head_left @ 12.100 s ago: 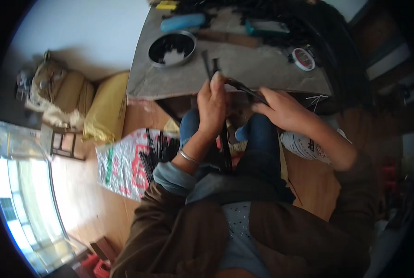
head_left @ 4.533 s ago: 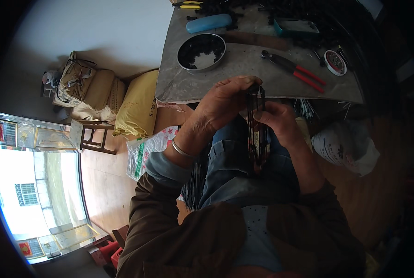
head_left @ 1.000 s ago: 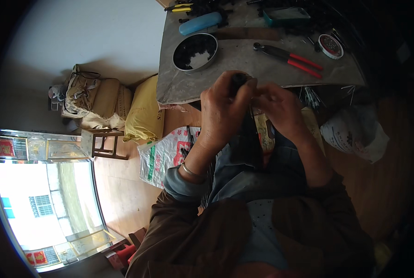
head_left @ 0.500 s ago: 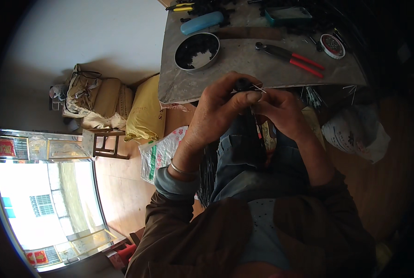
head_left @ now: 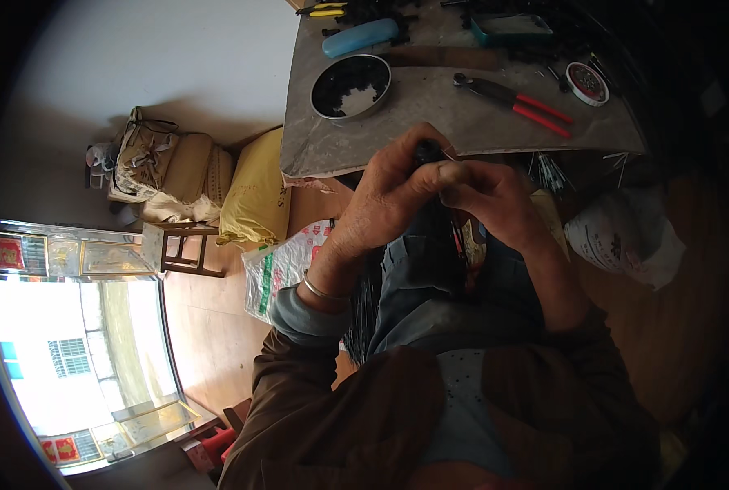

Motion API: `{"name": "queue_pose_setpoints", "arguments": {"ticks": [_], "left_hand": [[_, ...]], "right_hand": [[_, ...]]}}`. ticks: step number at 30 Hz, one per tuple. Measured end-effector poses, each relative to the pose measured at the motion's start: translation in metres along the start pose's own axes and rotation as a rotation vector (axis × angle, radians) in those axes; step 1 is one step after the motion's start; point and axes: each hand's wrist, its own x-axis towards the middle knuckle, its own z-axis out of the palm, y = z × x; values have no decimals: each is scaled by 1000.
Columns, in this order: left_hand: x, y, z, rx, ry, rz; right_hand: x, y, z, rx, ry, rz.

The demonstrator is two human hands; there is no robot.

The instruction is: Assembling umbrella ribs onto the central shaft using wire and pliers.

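My left hand [head_left: 387, 194] is closed around a small black piece with a rounded end [head_left: 428, 150], held above my lap just off the table's near edge. Its thumb lies across the piece. My right hand [head_left: 501, 202] meets that thumb with its fingers pinched together. A thin pale wire-like tip [head_left: 449, 156] shows between the hands; what the right fingers grip is mostly hidden. Red-handled pliers [head_left: 518, 104] lie on the table beyond my right hand. Beyond my left hand stands a round bowl [head_left: 358, 101] with black bits in it.
On the grey-covered table [head_left: 430, 114] are a blue case [head_left: 360, 37], a green-edged tray [head_left: 483, 37], a round tin [head_left: 586, 84] and yellow-handled pliers [head_left: 328, 12]. Sacks [head_left: 254, 192] and a wooden stool [head_left: 186, 249] stand left. A white plastic bag [head_left: 621, 237] is at right.
My right fingers have drawn in against my left thumb. The pale wire tips that stuck out there are now mostly covered. My left hand keeps its hold on the black piece.
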Motion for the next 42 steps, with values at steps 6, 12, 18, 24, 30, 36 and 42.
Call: {"name": "queue_pose_setpoints", "arguments": {"ticks": [6, 12, 18, 24, 30, 36, 42], "left_hand": [[0, -26, 11, -254, 166, 151], [-5, -30, 23, -235, 395, 132], [-7, -29, 38, -363, 632, 39], [-10, -36, 39, -252, 719, 84], [-9, -44, 39, -220, 757, 106], [-7, -49, 41, -227, 712, 81], [-7, -49, 41, -273, 697, 5]], "right_hand": [[-3, -13, -3, -172, 30, -48], [9, -32, 23, -442, 271, -575], [24, -27, 25, -729, 310, -727], [15, -16, 44, -391, 324, -508], [23, -47, 39, -885, 315, -837], [47, -62, 5, -708, -115, -282], [36, -22, -12, 135, -241, 215]]}}
